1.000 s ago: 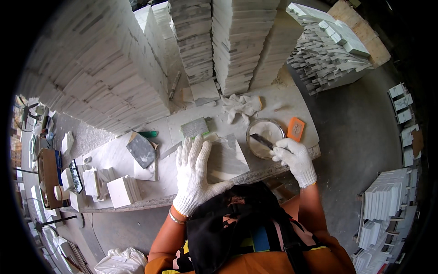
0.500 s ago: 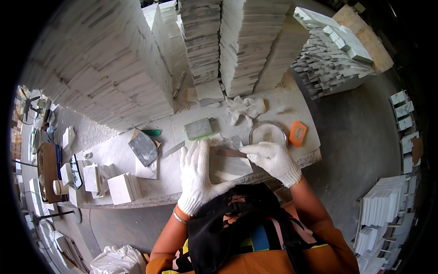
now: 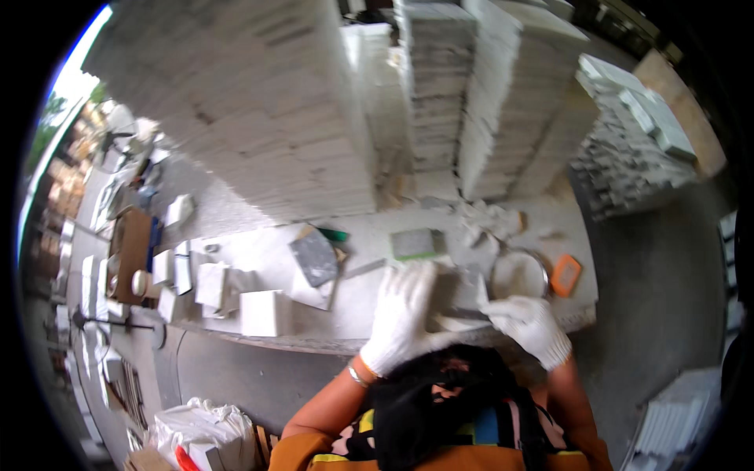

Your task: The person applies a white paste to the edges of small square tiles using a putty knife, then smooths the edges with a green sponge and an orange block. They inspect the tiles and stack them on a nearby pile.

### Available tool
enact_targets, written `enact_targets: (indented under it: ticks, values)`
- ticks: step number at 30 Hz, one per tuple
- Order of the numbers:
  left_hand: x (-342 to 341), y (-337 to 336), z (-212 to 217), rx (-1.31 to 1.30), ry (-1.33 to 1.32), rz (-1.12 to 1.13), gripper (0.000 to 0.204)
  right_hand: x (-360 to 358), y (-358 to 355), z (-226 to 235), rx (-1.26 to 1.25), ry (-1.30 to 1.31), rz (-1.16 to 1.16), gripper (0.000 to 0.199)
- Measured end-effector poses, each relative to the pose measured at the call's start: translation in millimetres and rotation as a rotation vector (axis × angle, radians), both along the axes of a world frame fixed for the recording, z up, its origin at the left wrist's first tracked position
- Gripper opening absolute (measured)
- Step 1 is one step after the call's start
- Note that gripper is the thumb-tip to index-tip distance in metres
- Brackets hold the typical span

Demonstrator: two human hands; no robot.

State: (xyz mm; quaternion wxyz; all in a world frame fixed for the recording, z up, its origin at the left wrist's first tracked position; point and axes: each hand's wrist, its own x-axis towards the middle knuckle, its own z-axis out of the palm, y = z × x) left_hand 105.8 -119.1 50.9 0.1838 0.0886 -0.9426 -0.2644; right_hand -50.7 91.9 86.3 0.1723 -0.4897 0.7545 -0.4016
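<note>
Your left hand (image 3: 400, 318) lies open and palm-down, fingers straight, over the left part of the tile (image 3: 449, 292); your right hand (image 3: 530, 326) has its fingers closed on the knife (image 3: 470, 314). The tile is on the table (image 3: 353, 304), just below and right of the frame's centre — the blade sits low over its near side. The work there looks under way rather than finished, since the knife is at the tile; blur hides how much of its face is done, and how much is left you can't tell.

Just right of the tile stands the round dish (image 3: 545, 267), with pale stuff in it, then the orange box (image 3: 565, 275). Above lie the grey block (image 3: 415, 242) and a spare glove (image 3: 488, 222). Left of centre is a grey slab (image 3: 314, 257) — and tall stacks (image 3: 259, 118) fill the top of the frame.
</note>
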Motion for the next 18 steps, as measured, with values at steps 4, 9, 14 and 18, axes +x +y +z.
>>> enact_targets:
  ticks: [4,9,14,18]
  values:
    - [-3.5,-5.0,16.1,0.02,-0.049,-0.081,0.117,1.3,43.1,-0.5,0.088,-0.521,-0.207,0.025]
    - [-20.2,16.5,-1.4,-0.282,-0.065,-0.065,0.116,-17.5,59.9,-38.3,-0.179,-0.71,-0.477,0.054]
    - [-39.3,20.8,3.2,-0.17,-0.109,-0.134,0.109,-6.8,54.2,-44.7,-0.257,-0.73,-0.432,0.06]
    - [-32.3,10.3,34.0,0.108,-0.054,-0.11,0.104,1.9,55.0,-49.5,-0.192,-0.761,-0.499,0.055]
